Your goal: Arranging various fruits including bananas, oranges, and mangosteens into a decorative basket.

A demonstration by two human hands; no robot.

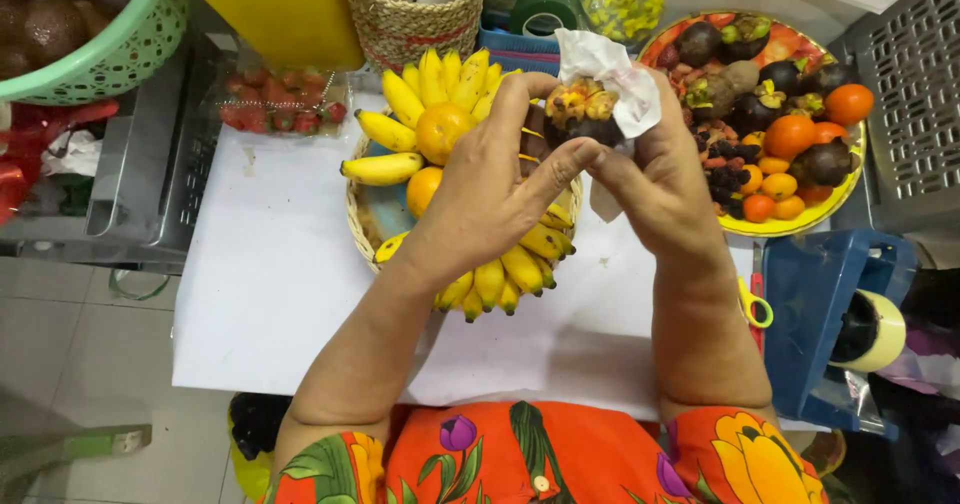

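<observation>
A white table [270, 294] stands on a grey tiled floor [70, 364], beside a steel counter [150, 194].

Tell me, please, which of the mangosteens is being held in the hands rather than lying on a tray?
It is the mangosteen between the left hand and right hand, wrapped partly in white tissue above the banana basket. The other mangosteens lie on the round tray at the right.
</observation>
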